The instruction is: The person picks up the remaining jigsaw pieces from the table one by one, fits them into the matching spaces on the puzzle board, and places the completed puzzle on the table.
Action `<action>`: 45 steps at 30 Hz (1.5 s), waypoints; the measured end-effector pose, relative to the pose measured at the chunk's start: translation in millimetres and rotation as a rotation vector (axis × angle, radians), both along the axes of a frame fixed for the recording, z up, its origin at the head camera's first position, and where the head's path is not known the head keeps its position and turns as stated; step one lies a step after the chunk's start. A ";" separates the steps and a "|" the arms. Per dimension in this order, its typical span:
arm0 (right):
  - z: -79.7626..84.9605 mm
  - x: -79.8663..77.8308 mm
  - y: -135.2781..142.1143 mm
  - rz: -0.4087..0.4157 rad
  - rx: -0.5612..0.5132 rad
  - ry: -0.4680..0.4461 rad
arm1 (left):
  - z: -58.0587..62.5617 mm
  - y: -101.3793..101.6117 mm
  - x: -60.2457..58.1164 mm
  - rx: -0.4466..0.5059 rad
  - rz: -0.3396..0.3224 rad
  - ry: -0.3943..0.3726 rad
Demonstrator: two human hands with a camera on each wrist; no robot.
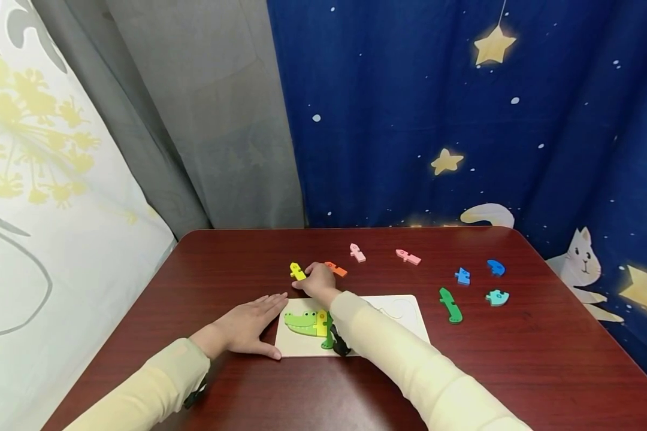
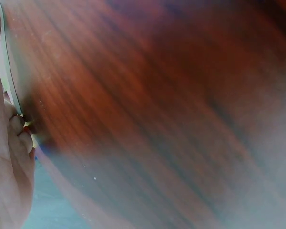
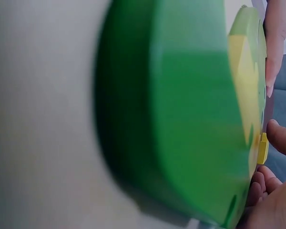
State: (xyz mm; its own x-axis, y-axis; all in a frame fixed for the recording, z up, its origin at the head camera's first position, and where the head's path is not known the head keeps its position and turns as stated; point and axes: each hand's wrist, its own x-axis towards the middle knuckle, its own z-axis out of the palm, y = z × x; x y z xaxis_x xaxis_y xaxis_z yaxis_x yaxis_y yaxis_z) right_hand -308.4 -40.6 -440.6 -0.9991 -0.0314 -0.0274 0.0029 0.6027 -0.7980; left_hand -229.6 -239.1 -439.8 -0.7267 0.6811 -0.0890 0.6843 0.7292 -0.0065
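On the table lies a pale puzzle board [image 1: 296, 345] with a light green crocodile head [image 1: 301, 324], a yellow piece [image 1: 322, 323] and a dark green piece [image 1: 327, 342] set in it. My left hand [image 1: 250, 323] rests with straight fingers along the board's left edge, thumb at the near corner. Beyond the far edge, my right hand [image 1: 320, 282] pinches the lower end of a loose yellow puzzle piece [image 1: 297, 270] between thumb and fingers. That piece also shows between the fingers in the right wrist view. An orange piece [image 1: 336, 269] lies just right of this hand.
Two pink pieces [image 1: 357, 252] lie farther back. To the right are a long green piece [image 1: 450, 305], two blue pieces [image 1: 462, 276] and a teal piece [image 1: 497, 297]. Curtains [image 1: 410, 120] hang behind the dark red table [image 1: 237, 257]. My right forearm covers part of the board.
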 end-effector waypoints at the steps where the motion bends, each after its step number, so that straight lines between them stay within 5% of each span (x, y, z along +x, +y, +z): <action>1: 0.0 0.1 -0.4 -0.001 0.001 -0.001 | 0.2 -0.2 0.2 0.003 -0.002 0.000; 45: -0.5 -1.9 -6.2 -0.043 0.005 -0.016 | 0.4 2.7 -0.2 -0.003 0.002 0.001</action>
State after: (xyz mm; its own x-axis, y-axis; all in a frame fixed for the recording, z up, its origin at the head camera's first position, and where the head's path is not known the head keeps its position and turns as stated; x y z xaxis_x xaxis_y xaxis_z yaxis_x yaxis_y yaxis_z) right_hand -310.3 -46.8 -441.2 -0.9990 0.0114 -0.0436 0.0416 0.6054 -0.7949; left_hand -229.8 -236.4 -439.4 -0.7285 0.6791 -0.0903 0.6825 0.7309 -0.0093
